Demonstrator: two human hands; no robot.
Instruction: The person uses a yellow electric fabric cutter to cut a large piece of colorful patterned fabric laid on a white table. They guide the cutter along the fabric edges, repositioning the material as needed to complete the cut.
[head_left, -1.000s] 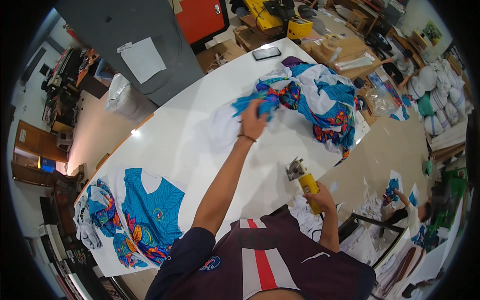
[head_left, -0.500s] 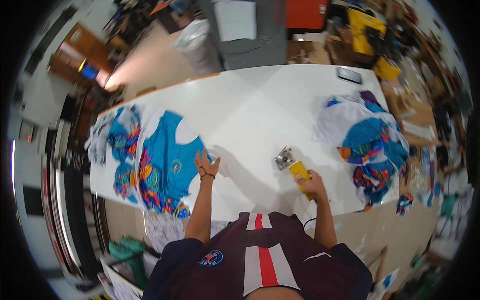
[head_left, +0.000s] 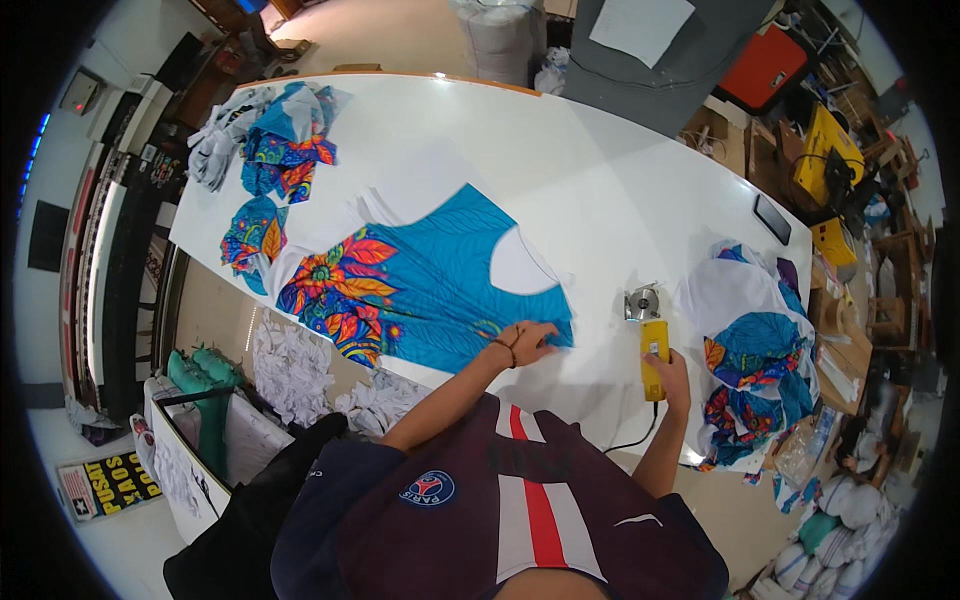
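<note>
A blue fabric panel with orange and multicoloured leaf and flower prints lies spread across the middle of the white table. It has a rounded cut-out at its right side, where white shows. My left hand is on the panel's near right corner, fingers bent and gathered on the cloth. To the right, my right hand is wrapped round the yellow body of an electric rotary fabric cutter. Its metal round-blade head points away from me, over the tabletop, apart from the panel. A dark cord trails from its near end.
Printed fabric pieces and grey-white cloth lie at the far left. A heap of white and printed cloth covers the right end, with a phone beyond it. White scraps lie below the table's near left edge.
The blue panel has come rightward across the table with my left hand, whose spread fingers have bent in. My right hand still holds the cutter, now pointing straighter away. The view has turned.
</note>
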